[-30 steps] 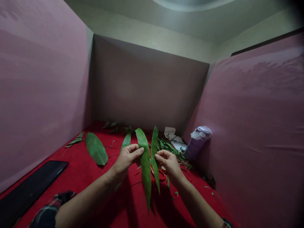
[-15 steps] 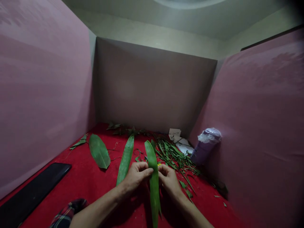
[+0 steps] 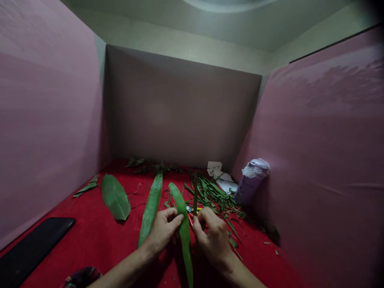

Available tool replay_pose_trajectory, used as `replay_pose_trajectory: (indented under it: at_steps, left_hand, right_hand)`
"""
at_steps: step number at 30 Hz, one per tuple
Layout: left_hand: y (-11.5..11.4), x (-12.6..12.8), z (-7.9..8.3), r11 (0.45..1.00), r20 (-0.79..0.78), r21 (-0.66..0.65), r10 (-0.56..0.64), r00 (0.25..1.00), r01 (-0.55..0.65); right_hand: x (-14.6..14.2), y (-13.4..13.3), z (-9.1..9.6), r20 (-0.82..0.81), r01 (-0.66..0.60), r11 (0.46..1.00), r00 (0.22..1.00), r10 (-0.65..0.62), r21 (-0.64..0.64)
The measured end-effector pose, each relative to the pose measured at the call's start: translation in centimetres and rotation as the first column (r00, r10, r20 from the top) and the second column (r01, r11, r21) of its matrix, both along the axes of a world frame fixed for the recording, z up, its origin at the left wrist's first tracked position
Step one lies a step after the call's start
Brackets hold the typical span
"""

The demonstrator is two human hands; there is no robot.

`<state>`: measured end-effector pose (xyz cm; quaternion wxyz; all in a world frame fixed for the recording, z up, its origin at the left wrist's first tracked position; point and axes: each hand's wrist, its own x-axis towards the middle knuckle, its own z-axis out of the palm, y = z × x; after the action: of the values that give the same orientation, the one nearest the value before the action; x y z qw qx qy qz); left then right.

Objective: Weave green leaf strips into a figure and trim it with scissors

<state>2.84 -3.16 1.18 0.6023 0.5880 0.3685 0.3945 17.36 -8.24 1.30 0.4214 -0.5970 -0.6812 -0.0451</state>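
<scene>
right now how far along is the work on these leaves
Done, it seems: a pile of thin strips lies beyond the hands. In hand: the left hand and right hand pinch one long leaf. Probably remaining: a narrow leaf and a broad leaf lie whole on the red cloth.

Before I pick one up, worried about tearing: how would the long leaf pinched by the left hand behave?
Probably light and bendy: the leaf bows where the left hand pinches it. It likely splits lengthwise easily, judging by the thin strips on the red cloth. Being flat, it shouldn't roll.
</scene>
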Motion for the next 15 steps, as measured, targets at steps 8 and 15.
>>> replay_pose_trajectory:
  at_steps: [8, 15]
  left_hand:
    - [-1.1, 0.3, -0.1, 0.982, 0.031, -0.035, -0.187, 0.982, 0.188]
    - [-1.2, 0.2, 0.0, 0.983, 0.011, -0.031, -0.179, 0.984, 0.179]
  right_hand:
    - [-0.9, -1.2, 0.4, 0.264, -0.035, 0.992, 0.962, 0.066, -0.122]
    - [-1.3, -1.5, 0.7, 0.34, -0.094, 0.99, 0.932, 0.124, -0.105]
